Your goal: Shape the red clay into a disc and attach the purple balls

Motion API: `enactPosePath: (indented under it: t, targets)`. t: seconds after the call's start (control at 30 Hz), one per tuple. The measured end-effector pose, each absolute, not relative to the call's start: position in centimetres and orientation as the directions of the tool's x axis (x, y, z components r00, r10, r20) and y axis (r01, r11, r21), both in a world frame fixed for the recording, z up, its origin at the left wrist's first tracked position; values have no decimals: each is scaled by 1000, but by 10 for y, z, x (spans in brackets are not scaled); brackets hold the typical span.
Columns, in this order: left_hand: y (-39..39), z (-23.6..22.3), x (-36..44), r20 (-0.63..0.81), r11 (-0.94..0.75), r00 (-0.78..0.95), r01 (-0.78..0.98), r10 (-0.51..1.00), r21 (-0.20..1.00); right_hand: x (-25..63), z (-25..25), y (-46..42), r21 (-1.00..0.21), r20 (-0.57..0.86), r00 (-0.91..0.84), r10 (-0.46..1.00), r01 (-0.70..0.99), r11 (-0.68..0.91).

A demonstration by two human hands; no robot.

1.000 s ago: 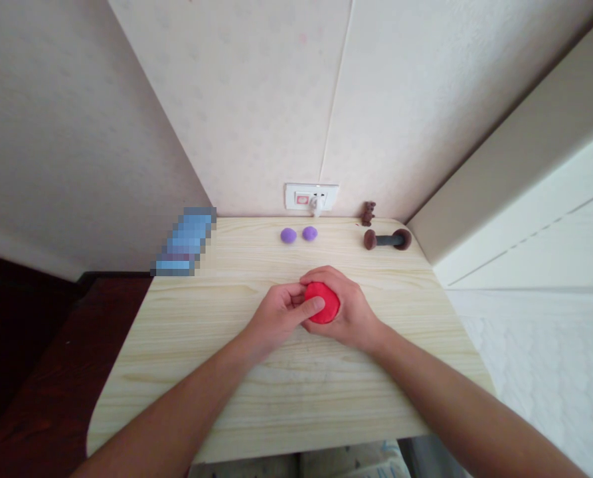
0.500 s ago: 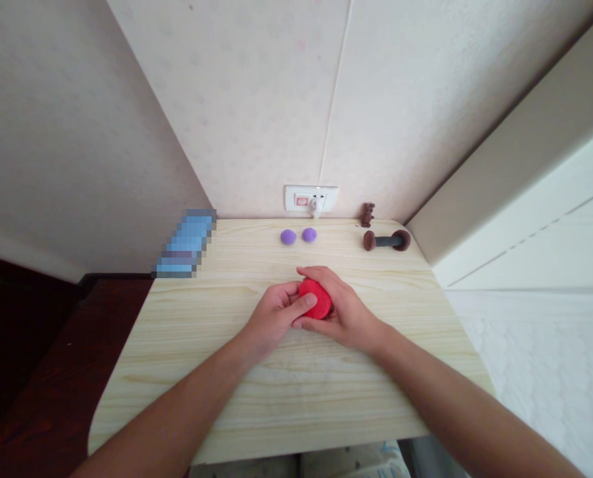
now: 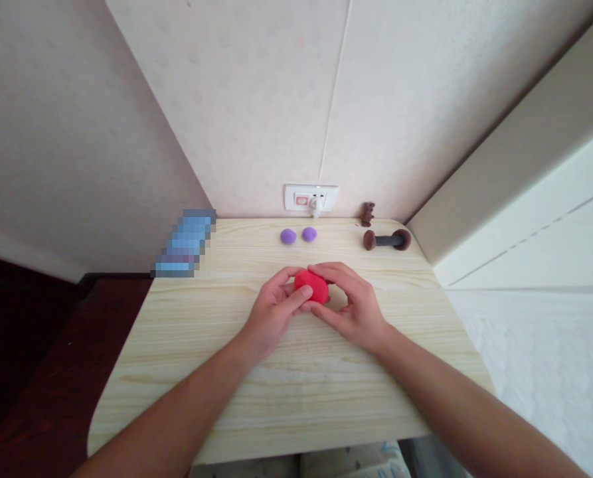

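Note:
A flattened, rounded red lump, clay-like in look (image 3: 316, 284), is between my two hands above the middle of the table. My left hand (image 3: 275, 307) grips it from the left, with the thumb pressed on its face and the fingers behind. On the other side my right hand (image 3: 354, 302) curves around the lump, fingertips on its upper edge and thumb along its lower edge; a gap shows between palm and lump. Behind the hands lie two small purple lumps, a left one (image 3: 288, 236) and a right one (image 3: 309, 234).
At the table's (image 3: 176, 372) back right lie a dumbbell-shaped piece with brown ends and a dark bar (image 3: 388, 241) and a small brown figure (image 3: 367, 214). A blurred blue rectangle (image 3: 186, 242) covers the back left corner. A wall socket (image 3: 301, 199) holds a white plug.
Both hands have shifted slightly away from me with the red lump. My right hand's fingers have opened wider, and its palm has drawn back from the lump.

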State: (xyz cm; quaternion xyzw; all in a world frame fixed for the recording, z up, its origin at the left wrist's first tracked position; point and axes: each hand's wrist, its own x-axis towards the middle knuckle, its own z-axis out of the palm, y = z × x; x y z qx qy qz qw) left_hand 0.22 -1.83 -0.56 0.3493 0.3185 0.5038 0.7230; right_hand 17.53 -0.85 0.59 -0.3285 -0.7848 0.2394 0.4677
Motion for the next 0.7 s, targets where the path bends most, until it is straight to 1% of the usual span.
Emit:
enactPosePath:
  t: [0.13, 0.3, 0.53, 0.7]
  targets:
    - [-20, -6, 0, -123, 259, 281, -521, 952, 813, 176, 4, -8, -692, 562, -368, 740, 281, 665]
    - [-19, -7, 0, -150, 275, 277, -499, 949, 822, 176, 3, -8, -699, 552, -391, 736, 265, 664]
    - [-19, -1, 0, -143, 281, 293, -507, 945, 815, 175, 5, -10, -707, 581, -322, 748, 257, 659]
    - [-21, -3, -3, -144, 278, 286, -513, 947, 812, 175, 8, -8, -723, 569, -366, 737, 204, 660]
